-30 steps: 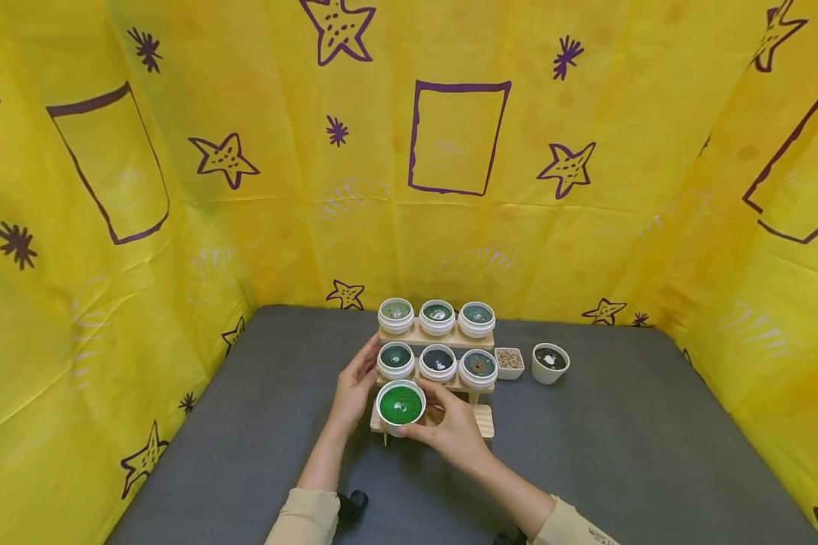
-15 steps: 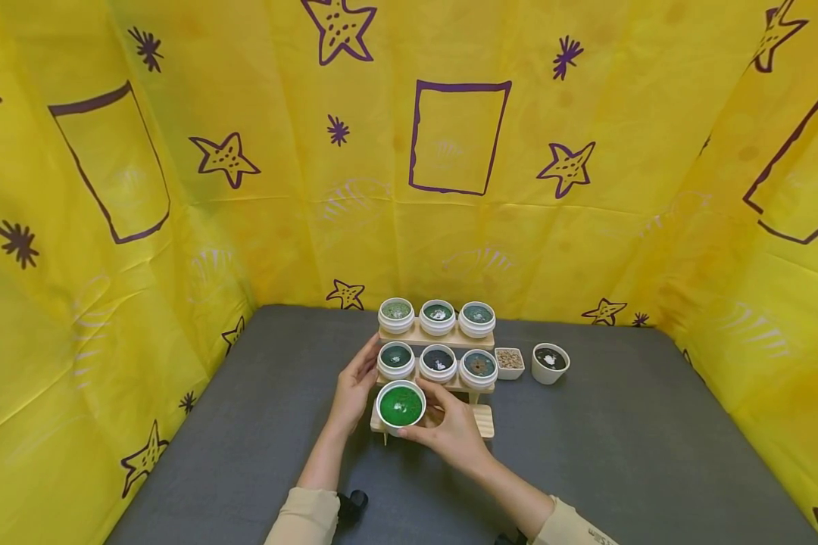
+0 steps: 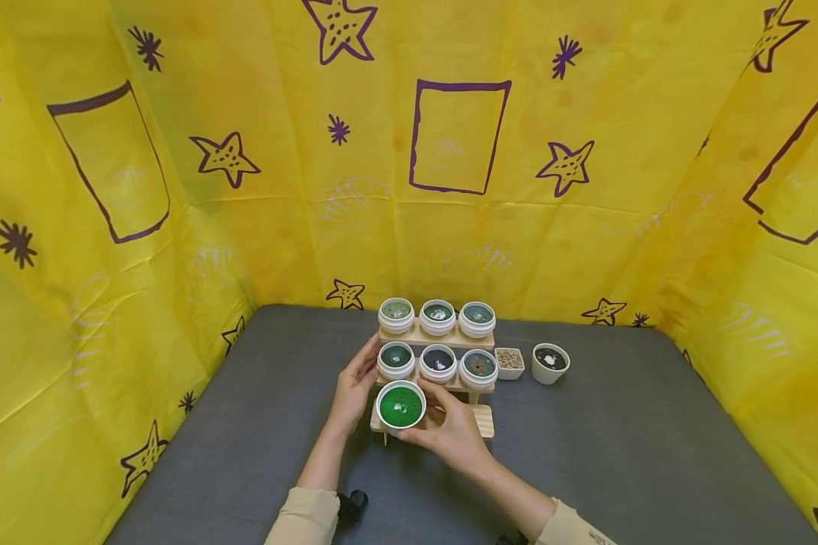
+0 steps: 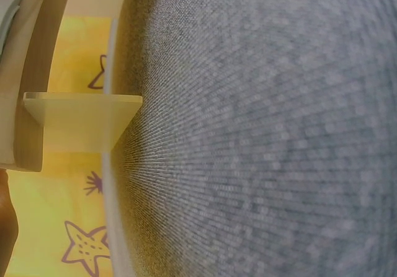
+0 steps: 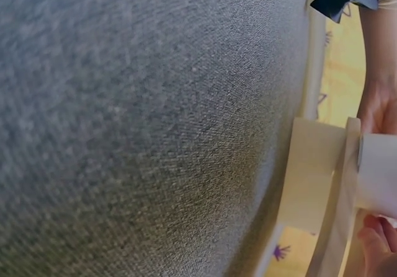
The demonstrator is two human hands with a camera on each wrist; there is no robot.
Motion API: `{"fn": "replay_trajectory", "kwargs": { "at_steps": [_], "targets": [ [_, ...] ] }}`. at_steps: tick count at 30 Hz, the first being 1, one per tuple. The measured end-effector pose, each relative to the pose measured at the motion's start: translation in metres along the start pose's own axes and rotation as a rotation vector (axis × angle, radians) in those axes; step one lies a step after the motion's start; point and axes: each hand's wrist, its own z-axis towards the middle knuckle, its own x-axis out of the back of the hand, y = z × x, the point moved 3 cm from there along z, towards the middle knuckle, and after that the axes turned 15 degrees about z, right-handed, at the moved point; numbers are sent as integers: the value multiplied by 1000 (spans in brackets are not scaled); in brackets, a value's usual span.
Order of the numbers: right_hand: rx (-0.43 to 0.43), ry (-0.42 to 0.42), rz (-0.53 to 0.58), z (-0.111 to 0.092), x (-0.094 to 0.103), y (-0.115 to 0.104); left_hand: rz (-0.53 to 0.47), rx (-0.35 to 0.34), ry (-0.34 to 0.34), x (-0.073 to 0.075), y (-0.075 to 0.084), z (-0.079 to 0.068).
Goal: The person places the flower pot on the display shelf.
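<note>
My right hand (image 3: 450,428) pinches a white cup with a bright green, glossy top (image 3: 401,406) at the left end of the lowest step of a wooden stepped rack (image 3: 484,421). In the right wrist view, the base of the cup (image 5: 378,168) is against the wooden step, with fingertips (image 5: 375,240) beside it. My left hand (image 3: 354,387) lies along the rack's left side, its fingers fairly straight near the middle-row cup (image 3: 396,359). That view also shows part of the left hand (image 5: 379,108) behind the cup.
More white cups with dark and greenish tops fill the rack's middle and top steps. To the right stand a small square dish of pale bits (image 3: 509,363) and a separate white cup with a dark top (image 3: 550,363). A yellow patterned cloth (image 3: 279,250) surrounds the grey table (image 3: 627,454).
</note>
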Motion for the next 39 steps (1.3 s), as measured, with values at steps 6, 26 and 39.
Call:
{"fn": "replay_trajectory", "kwargs": {
  "at_steps": [6,26,39],
  "targets": [
    [1,-27,33,-1,3,2,5,2,4,0,-1,1],
    [20,-15,-16,-20,49,12,8,13,13,0,4,0],
    [63,56,-132,-30,88,15,8,6,14,0,2,0]
  ]
}}
